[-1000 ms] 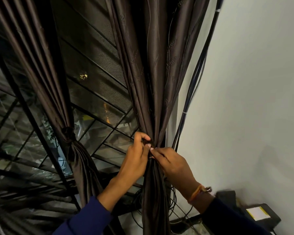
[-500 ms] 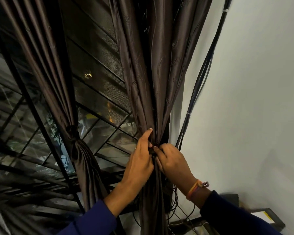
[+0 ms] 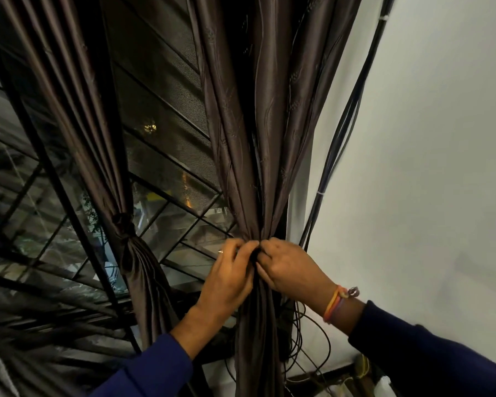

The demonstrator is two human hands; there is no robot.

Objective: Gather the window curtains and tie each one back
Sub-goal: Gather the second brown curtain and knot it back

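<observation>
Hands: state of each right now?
Left hand: pinching the gathered right curtain at its waist.
Right hand: gripping the same curtain there.

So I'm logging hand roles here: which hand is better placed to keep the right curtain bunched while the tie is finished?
Probably the left hand: it wraps the gathered right curtain, while the right hand pinches at the knot.

Both arms wear dark blue long sleeves (image 3: 143,373). The left hand (image 3: 229,279) has a thin ring (image 3: 220,251) on one finger; beside the right hand (image 3: 289,267), orange and pink thread bands (image 3: 337,306) circle the wrist.
</observation>
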